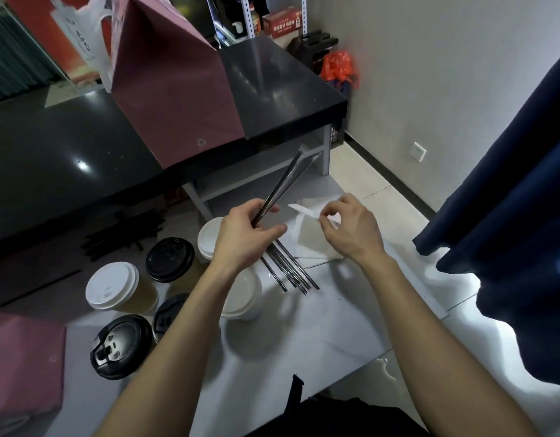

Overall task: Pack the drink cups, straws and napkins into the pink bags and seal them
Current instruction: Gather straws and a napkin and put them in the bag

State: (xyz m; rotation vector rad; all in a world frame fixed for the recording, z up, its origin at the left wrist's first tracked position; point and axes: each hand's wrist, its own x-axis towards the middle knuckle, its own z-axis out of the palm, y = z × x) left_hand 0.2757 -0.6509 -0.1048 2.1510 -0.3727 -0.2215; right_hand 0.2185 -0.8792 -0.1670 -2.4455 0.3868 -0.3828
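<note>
**Meanwhile, straws and napkin in hand**

Left hand (245,238) grips two wrapped straws (285,181) above the white table (335,335); right hand (351,230) pinches a napkin (303,211). More straws (292,272) lie beneath, cups (121,290) near the left edge, a pink bag (174,86) on the black counter (51,152).

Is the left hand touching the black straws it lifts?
Touching. The head view shows the left hand with fingers curled round the black straws.

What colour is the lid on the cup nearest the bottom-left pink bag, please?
Black, with raised markings on top; the lid shows best in the head view, the only one.
</note>
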